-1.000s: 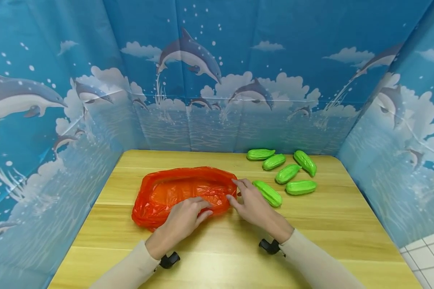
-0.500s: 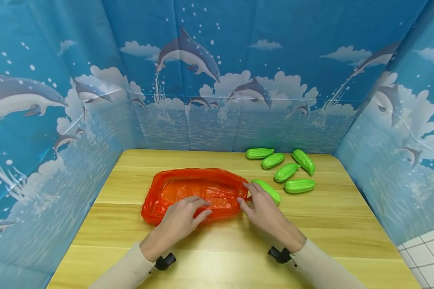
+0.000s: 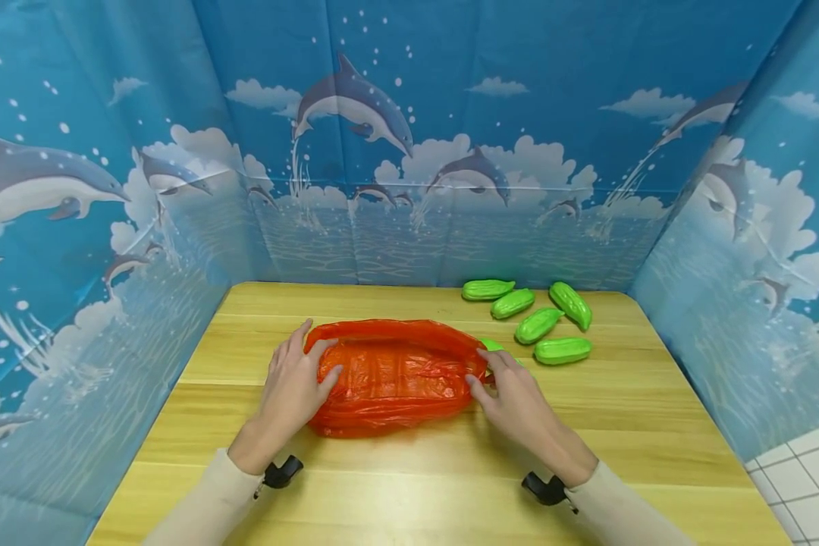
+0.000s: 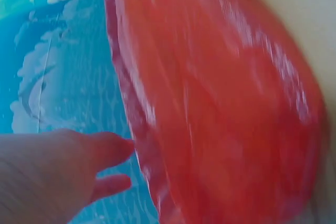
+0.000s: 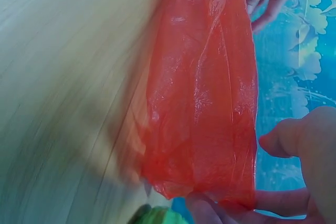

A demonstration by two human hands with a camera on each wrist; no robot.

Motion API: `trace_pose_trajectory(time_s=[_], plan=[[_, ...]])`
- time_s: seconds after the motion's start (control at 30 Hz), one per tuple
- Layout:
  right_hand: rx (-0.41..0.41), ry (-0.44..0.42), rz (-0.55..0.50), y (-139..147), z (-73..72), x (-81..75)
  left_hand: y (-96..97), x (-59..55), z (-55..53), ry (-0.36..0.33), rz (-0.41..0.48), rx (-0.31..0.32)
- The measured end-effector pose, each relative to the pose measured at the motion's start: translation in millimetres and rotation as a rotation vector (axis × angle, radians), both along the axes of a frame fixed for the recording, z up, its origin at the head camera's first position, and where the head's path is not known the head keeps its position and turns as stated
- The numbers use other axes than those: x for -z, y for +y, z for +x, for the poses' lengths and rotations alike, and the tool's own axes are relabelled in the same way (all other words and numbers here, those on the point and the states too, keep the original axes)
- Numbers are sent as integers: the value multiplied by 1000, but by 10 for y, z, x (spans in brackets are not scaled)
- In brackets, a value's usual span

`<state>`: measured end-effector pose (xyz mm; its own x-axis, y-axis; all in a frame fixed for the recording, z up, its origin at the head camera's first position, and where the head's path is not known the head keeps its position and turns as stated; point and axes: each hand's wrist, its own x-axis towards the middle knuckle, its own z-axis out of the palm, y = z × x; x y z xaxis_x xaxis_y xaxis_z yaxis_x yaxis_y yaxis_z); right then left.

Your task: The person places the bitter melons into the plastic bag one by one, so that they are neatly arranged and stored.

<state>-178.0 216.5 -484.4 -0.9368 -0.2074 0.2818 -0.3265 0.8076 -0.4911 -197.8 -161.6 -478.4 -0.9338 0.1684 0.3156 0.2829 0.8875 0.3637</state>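
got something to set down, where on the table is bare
Bare table: in front of the red bag, between the sleeves; left of the left grip; a strip behind the bag; and right front, beyond the right sleeve. Crowded: back right, with six green vegetables, one partly behind the right grip.

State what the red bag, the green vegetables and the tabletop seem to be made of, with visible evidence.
Red bag: glossy, thin plastic film, judging by its translucence and fine creases. Green vegetables: perhaps moulded plastic, from their even, bright, shiny surface; real ones remain possible. Tabletop: wood or wood-look laminate with a satin sheen, showing streaky grain.
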Motion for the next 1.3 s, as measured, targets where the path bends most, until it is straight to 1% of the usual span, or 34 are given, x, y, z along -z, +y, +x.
trace_pose_trajectory(time_s=[0.1, 0.2, 0.27, 0.33, 0.4, 0.5, 0.63, 0.73, 0.87, 0.97, 1.03, 1.13, 1.3], plan=[[7, 19, 6, 31, 17, -10, -85, -11, -28, -106, 27, -34], [2, 34, 2, 47, 38, -20, -133, -5, -44, -210, 58, -29], [-5, 35, -2, 50, 53, -25, -145, 5, -53, -255, 70, -13], [-9, 24, -8, 45, 65, -28, -146, 14, -60, -279, 79, 3], [-12, 6, -13, 35, 73, -28, -139, 22, -66, -281, 85, 15], [-17, -16, -12, 17, 76, -27, -122, 32, -72, -264, 88, 31], [-33, -10, 4, -2, 75, -24, -100, 42, -67, -253, 87, 40], [-53, 12, 18, 0, 78, -17, -98, 51, -55, -242, 77, 48], [-66, 78, 58, 30, 85, -25, -118, 66, -42, -213, 60, 67], [-59, 132, 86, 77, 80, -51, -131, 67, -34, -200, 56, 81], [-49, 143, 89, 123, 68, -77, -136, 68, -32, -196, 55, 86], [-19, 119, 72, 221, 36, -120, -139, 72, -32, -196, 57, 88], [42, 42, 29, 445, -67, -180, -138, 87, -31, -195, 63, 91]])
